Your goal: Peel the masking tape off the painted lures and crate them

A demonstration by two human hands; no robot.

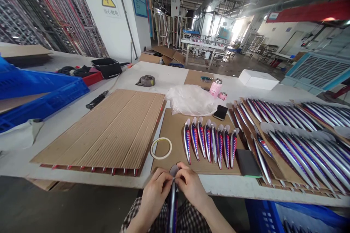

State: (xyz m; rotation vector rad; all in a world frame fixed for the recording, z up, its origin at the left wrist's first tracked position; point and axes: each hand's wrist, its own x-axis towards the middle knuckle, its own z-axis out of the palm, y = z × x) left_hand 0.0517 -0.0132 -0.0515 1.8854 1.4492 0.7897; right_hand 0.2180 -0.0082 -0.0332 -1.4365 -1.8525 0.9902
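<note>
A fishing lure (172,209) with a silvery back and dark blue sides hangs tail-down over my lap, its clear lip (174,169) upward. My left hand (154,192) pinches the lure's head end just below the lip. From the other side, my right hand (193,188) also has its thumb and forefinger closed there; any small part between the fingertips is hidden. Beyond my hands, several blue, red and silver lures (201,139) lie side by side on a cardboard sheet (172,125). A thin, pale tape ring (152,149) rests at that sheet's left edge.
Stacked corrugated cardboard (109,127) covers the left of the table. At right, many lures (298,153) lie on cardboard layers beside a dark grey block (248,162). Behind are a plastic bag (191,100), pink bottle (216,88) and black case (220,112). A blue crate (46,102) stands left.
</note>
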